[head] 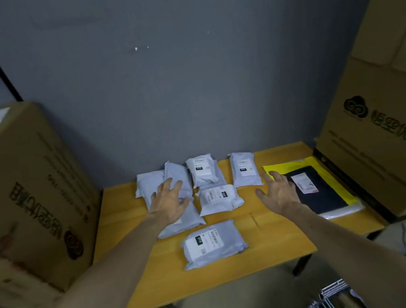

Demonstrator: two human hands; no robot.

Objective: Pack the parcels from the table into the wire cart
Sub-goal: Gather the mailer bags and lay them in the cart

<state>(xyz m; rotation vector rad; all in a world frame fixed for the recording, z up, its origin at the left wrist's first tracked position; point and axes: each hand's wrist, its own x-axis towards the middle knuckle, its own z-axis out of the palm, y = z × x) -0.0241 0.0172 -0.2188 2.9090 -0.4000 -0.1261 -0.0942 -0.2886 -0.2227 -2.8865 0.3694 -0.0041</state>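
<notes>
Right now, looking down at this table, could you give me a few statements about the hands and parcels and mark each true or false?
1. The left hand and the right hand hold nothing, and their fingers are spread. True.
2. The black parcel lies on a red bag. False: it lies on a yellow bag.
3. The nearest grey parcel bears a white label. True.
4. The wire cart stands on the table. False: it sits below the table, at the lower right.
5. The left cardboard box and the right cardboard box flank the table. True.
</notes>
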